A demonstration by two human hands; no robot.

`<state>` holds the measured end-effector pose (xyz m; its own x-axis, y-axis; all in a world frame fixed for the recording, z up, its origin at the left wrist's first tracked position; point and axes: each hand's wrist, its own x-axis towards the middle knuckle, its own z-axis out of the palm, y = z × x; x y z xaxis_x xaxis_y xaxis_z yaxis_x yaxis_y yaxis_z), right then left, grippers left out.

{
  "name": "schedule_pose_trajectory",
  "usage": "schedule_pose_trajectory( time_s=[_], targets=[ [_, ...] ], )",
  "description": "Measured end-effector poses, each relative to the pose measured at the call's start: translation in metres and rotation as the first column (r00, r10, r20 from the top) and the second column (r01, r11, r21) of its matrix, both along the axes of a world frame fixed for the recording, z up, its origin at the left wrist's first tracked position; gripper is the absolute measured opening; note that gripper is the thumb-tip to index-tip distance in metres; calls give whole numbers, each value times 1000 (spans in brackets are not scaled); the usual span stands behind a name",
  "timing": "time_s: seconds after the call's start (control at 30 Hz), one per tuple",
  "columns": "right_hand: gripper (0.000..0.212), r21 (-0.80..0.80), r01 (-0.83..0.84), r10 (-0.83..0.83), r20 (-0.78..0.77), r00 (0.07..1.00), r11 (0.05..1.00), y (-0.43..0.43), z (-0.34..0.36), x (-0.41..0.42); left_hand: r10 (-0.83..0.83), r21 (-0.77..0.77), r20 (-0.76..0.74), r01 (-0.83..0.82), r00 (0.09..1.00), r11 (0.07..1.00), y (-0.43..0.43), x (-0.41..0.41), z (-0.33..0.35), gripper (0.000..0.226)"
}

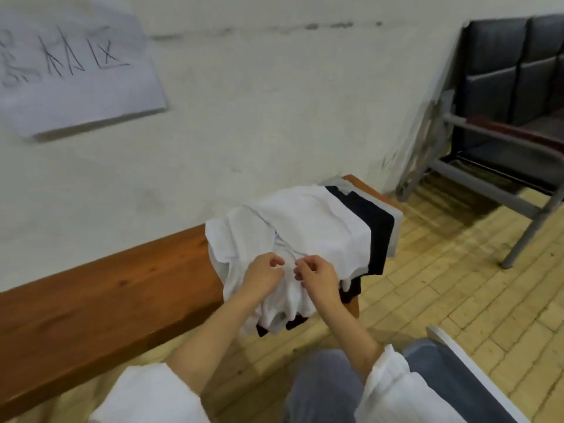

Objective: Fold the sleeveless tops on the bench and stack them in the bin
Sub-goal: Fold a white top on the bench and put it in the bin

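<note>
A pile of sleeveless tops lies on the right end of a brown wooden bench. A rumpled white top is uppermost, over a black top and a grey one whose edges show at the right. Part of the pile hangs over the bench's front edge. My left hand and my right hand are side by side on the near part of the white top, each pinching its fabric with curled fingers.
A white rim, possibly the bin's, shows at lower right beside my knees. A dark padded chair with a grey metal frame stands at the right against the wall. A paper sign hangs on the wall. The floor is yellow tile.
</note>
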<state>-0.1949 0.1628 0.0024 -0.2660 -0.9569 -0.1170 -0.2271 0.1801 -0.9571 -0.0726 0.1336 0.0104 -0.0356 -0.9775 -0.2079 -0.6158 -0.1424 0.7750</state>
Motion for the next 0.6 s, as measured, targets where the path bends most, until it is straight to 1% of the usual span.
schedule_pose_trajectory(
  time_s=[0.07,0.1,0.17,0.2,0.23,0.27,0.3,0.33,0.37,0.4,0.43,0.47,0.5,0.53,0.57,0.6],
  targets=[
    [11,1,4,-4,-8,1000,1000,-11,-4,10,42,4,24,-42,999,999,-11,23,-10,30],
    [9,1,3,-3,-44,999,1000,-20,-6,18,48,9,37,-48,998,999,-20,35,-15,32],
    [7,6,-12,12,-143,990,1000,-31,-10,27,8,0,46,-8,999,1000,-28,47,-23,40],
    [6,-3,-24,23,-184,983,1000,-38,-12,32,-17,-25,78,19,997,1000,-31,49,-27,46],
    [5,-3,-38,37,-219,975,999,-46,-14,38,-37,-53,142,45,989,998,-35,51,-31,50],
    [5,-4,-49,46,-251,967,999,-53,-15,42,-50,-99,231,75,972,992,-36,51,-35,49],
    [8,14,-56,58,-293,954,998,-64,-16,48,-46,-147,296,93,954,985,-40,53,-40,42],
    [13,42,-54,65,-326,943,998,-71,-17,49,-35,-200,322,104,946,974,-40,50,-41,31],
    [18,77,-50,75,-369,926,996,-79,-16,52,6,-245,275,64,961,967,-41,52,-43,17],
    [24,94,-43,77,-397,915,995,-87,-16,54,66,-260,154,-24,986,965,-41,53,-43,9],
    [31,98,-32,70,-418,906,995,-94,-17,56,149,-240,6,-144,989,960,-43,58,-43,11],
    [39,84,-8,44,-436,899,996,-100,-16,56,246,-190,-130,-268,960,945,-44,63,-41,16],
    [44,81,19,22,-477,879,997,-105,-14,56,359,-123,-247,-396,900,910,-45,69,-39,22],
    [43,89,38,15,-536,844,995,-112,-15,56,465,-44,-343,-509,816,860,-46,78,-40,29],
    [35,111,49,27,-599,800,993,-117,-15,54,547,35,-406,-586,732,809,-45,85,-41,33],
    [25,136,57,44,-643,764,989,-122,-17,52,596,102,-437,-621,673,777,-44,91,-43,35]
  ],
)
